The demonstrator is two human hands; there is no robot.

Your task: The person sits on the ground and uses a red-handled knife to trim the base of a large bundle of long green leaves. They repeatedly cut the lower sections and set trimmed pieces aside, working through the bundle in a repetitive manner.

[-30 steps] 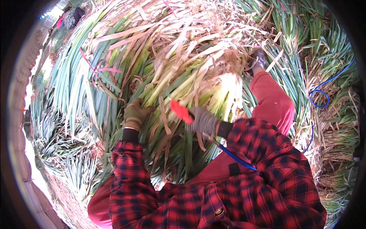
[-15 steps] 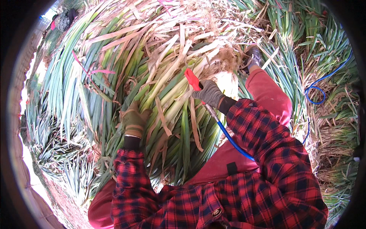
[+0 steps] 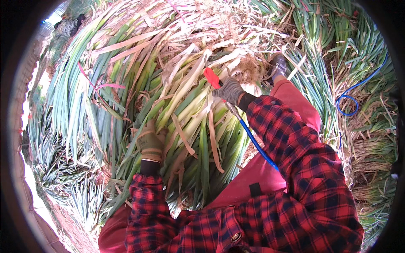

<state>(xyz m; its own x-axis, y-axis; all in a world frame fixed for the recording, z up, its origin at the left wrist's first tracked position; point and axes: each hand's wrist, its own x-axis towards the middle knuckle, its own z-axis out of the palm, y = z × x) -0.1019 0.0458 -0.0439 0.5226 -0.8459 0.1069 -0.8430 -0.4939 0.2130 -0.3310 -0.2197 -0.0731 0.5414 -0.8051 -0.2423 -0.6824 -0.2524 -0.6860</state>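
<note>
Right fingers (image 3: 222,93) wrap a red hose-gun (image 3: 212,78) near the leek-root edge (image 3: 249,69); left fingers (image 3: 150,127) unclear.

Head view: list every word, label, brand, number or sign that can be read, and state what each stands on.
No readable text anywhere.
Olive glove on the left hand: faint marks, too small and blurred to read, if lettering at all.
Red tool in the right hand, blue hose, plaid shirt: no lettering visible.
</note>
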